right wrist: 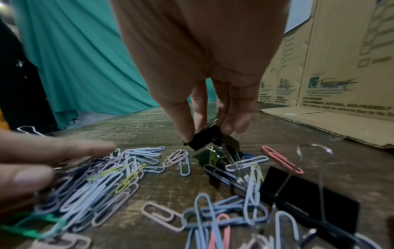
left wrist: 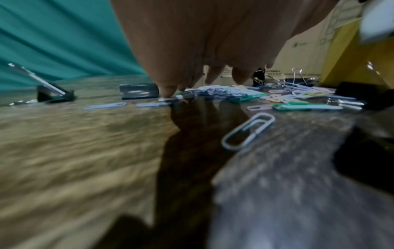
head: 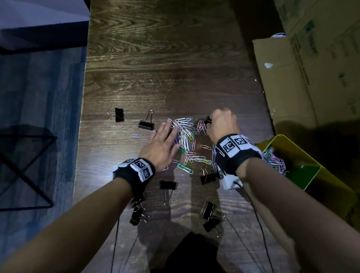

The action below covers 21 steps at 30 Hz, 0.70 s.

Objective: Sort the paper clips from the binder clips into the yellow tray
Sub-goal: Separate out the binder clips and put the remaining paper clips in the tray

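A dark wood table point(head: 160, 54) is sitting by cardboard boxes point(head: 316, 56). Pastel paper clips point(head: 186, 136) are lying mid-frame under the flat left hand point(head: 163, 145); the right hand point(head: 222, 123) is pinching a black binder clip point(right wrist: 205, 139). The tray point(head: 314, 171) is sitting lower right.

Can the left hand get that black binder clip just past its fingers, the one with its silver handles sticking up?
Probably yes. The left hand lies flat and holds nothing, and the binder clip sits on bare table just beyond its fingertips, apart from the paper clips. Nothing lies between them.
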Each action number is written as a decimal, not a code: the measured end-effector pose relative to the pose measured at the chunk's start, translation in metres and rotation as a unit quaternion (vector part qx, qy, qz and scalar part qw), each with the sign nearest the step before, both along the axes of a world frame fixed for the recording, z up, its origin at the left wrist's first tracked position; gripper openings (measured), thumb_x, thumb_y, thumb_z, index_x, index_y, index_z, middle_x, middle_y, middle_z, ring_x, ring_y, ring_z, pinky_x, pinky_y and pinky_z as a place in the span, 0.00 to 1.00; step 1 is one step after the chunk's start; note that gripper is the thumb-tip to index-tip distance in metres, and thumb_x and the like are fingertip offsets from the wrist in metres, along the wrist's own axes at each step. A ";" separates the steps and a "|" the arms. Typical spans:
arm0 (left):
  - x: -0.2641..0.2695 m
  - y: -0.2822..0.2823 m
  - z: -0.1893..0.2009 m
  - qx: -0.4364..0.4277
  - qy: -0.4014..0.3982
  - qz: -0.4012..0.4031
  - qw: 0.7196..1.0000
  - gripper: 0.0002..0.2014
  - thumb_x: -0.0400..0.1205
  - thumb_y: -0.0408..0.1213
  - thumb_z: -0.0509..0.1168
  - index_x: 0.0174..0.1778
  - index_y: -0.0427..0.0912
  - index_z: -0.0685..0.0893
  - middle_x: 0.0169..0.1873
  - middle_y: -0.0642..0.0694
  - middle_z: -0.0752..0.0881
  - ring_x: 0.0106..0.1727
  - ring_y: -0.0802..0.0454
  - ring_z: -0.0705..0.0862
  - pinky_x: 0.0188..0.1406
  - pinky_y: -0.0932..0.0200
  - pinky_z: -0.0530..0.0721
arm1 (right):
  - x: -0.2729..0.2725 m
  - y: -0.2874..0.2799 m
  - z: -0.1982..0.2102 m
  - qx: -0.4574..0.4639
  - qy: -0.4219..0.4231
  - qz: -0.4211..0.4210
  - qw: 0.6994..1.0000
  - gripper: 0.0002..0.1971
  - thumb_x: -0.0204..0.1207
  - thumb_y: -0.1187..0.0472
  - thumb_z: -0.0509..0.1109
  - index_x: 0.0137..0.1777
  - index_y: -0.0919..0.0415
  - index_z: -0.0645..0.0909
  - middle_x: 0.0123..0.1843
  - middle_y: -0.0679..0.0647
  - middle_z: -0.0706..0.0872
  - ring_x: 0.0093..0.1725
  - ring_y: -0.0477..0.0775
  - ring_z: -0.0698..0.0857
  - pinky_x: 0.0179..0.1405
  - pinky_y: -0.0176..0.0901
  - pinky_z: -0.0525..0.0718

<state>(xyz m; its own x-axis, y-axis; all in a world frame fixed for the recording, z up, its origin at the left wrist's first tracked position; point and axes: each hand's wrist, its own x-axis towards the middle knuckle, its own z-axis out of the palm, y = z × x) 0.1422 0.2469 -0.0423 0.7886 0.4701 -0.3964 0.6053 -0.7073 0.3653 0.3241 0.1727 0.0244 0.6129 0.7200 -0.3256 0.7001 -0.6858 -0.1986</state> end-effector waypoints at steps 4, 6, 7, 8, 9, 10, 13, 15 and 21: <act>0.030 0.022 0.002 -0.001 -0.028 0.009 1.000 0.28 0.86 0.47 0.48 0.81 0.47 0.47 0.82 0.45 0.44 0.83 0.48 0.42 0.80 0.41 0.46 | -0.011 -0.002 -0.001 -0.066 -0.020 -0.004 0.998 0.13 0.77 0.66 0.65 0.61 0.67 0.79 0.65 0.66 0.75 0.65 0.68 0.75 0.59 0.57 0.77; 0.038 0.029 0.000 -0.003 0.002 -0.030 1.000 0.28 0.86 0.47 0.48 0.81 0.48 0.46 0.82 0.46 0.42 0.83 0.49 0.42 0.80 0.37 0.45 | -0.020 -0.001 -0.003 -0.076 -0.038 0.038 0.996 0.22 0.74 0.63 0.67 0.68 0.66 0.74 0.73 0.68 0.67 0.72 0.70 0.67 0.70 0.61 0.70; 0.037 0.029 0.000 -0.002 0.013 -0.056 0.998 0.28 0.87 0.47 0.47 0.81 0.49 0.45 0.82 0.47 0.42 0.82 0.49 0.41 0.80 0.37 0.44 | -0.026 -0.001 -0.006 -0.054 -0.034 0.081 0.995 0.26 0.74 0.63 0.67 0.73 0.66 0.70 0.77 0.69 0.62 0.77 0.71 0.62 0.75 0.63 0.64; 0.033 0.028 -0.001 -0.002 0.014 -0.074 0.997 0.28 0.87 0.47 0.46 0.82 0.49 0.45 0.82 0.47 0.41 0.82 0.50 0.41 0.80 0.37 0.43 | -0.031 -0.001 -0.009 -0.025 -0.016 0.129 0.991 0.29 0.74 0.63 0.65 0.76 0.66 0.65 0.80 0.69 0.59 0.80 0.70 0.56 0.79 0.64 0.57; 0.026 0.029 -0.002 -0.003 0.005 -0.080 0.997 0.27 0.87 0.46 0.46 0.82 0.48 0.46 0.82 0.47 0.42 0.82 0.50 0.41 0.80 0.38 0.43 | -0.037 -0.001 -0.013 -0.003 0.009 0.169 0.986 0.30 0.76 0.64 0.63 0.78 0.65 0.62 0.82 0.69 0.55 0.82 0.69 0.51 0.81 0.63 0.52; 0.017 0.032 -0.002 -0.001 -0.006 -0.073 0.997 0.27 0.87 0.47 0.46 0.82 0.48 0.48 0.82 0.46 0.43 0.82 0.50 0.42 0.80 0.39 0.43 | -0.042 0.000 -0.017 -0.001 0.032 0.193 0.981 0.31 0.77 0.62 0.62 0.80 0.64 0.59 0.83 0.68 0.52 0.83 0.68 0.48 0.82 0.63 0.48; -0.009 0.056 0.001 0.016 -0.013 -0.040 0.999 0.26 0.86 0.49 0.43 0.81 0.48 0.52 0.82 0.44 0.48 0.83 0.48 0.45 0.81 0.41 0.46 | -0.054 -0.001 -0.032 -0.079 0.069 0.193 0.976 0.34 0.80 0.51 0.61 0.82 0.59 0.52 0.84 0.67 0.45 0.82 0.72 0.43 0.80 0.67 0.46; -0.022 0.072 0.007 0.016 -0.020 -0.046 0.999 0.24 0.87 0.42 0.48 0.80 0.45 0.56 0.82 0.43 0.52 0.82 0.46 0.49 0.80 0.47 0.46 | -0.062 -0.005 -0.037 -0.117 0.083 0.204 0.968 0.37 0.80 0.46 0.61 0.83 0.58 0.49 0.84 0.65 0.42 0.82 0.72 0.41 0.79 0.69 0.48; -0.060 0.066 0.019 0.098 -0.154 -0.010 0.983 0.20 0.70 0.17 0.62 0.56 0.32 0.83 0.54 0.33 0.82 0.50 0.34 0.83 0.45 0.43 0.86 | -0.062 -0.009 -0.038 -0.028 0.095 0.194 0.976 0.37 0.78 0.52 0.66 0.83 0.53 0.50 0.85 0.63 0.43 0.83 0.68 0.43 0.80 0.67 0.48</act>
